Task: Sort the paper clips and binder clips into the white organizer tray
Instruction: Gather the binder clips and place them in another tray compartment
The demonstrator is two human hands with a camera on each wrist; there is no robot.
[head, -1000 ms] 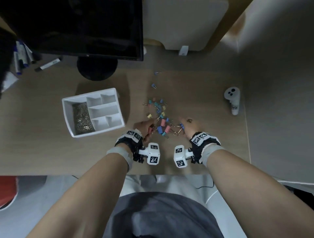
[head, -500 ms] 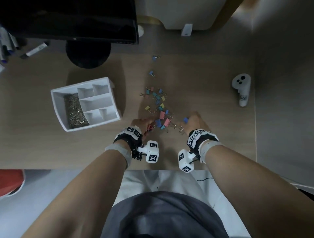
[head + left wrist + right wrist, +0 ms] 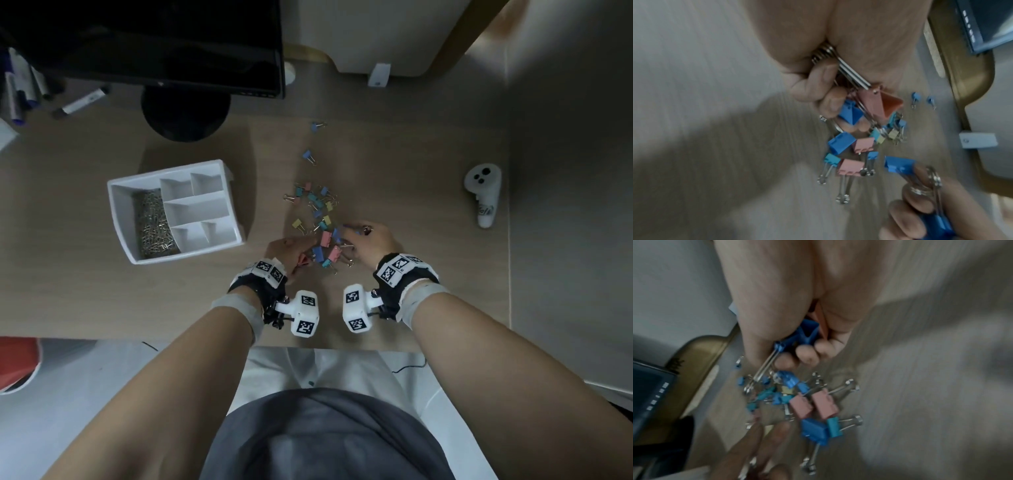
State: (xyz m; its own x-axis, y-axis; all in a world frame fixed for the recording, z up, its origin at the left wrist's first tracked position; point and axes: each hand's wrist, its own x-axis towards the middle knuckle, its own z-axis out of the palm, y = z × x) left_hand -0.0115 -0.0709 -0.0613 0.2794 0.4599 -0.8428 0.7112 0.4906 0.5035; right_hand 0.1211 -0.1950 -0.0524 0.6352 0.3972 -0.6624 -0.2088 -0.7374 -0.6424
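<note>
A scatter of small coloured binder clips [image 3: 322, 219] lies on the wooden desk, with larger pink and blue ones [image 3: 330, 253] at its near end. My left hand [image 3: 291, 250] sits at the pile's near left, gripping several binder clips [image 3: 869, 104], pink and blue, by their bodies and wire handles. My right hand [image 3: 368, 240] is at the pile's near right, its fingers curled round blue binder clips [image 3: 803, 335]. The white organizer tray [image 3: 118, 219] stands to the left, its long left compartment filled with silver paper clips [image 3: 152, 224]; its other compartments look bare.
A black monitor [image 3: 154, 44] and its round stand [image 3: 186, 113] rise at the back behind the tray. A white controller [image 3: 483, 193] lies at the right. Markers [image 3: 80, 102] lie at the back left. The desk's near edge runs just under my wrists.
My right hand has moved left and forward into the pile's near end, still holding blue clips. The left hand has stayed at the pile's near left. The head view has shifted.
</note>
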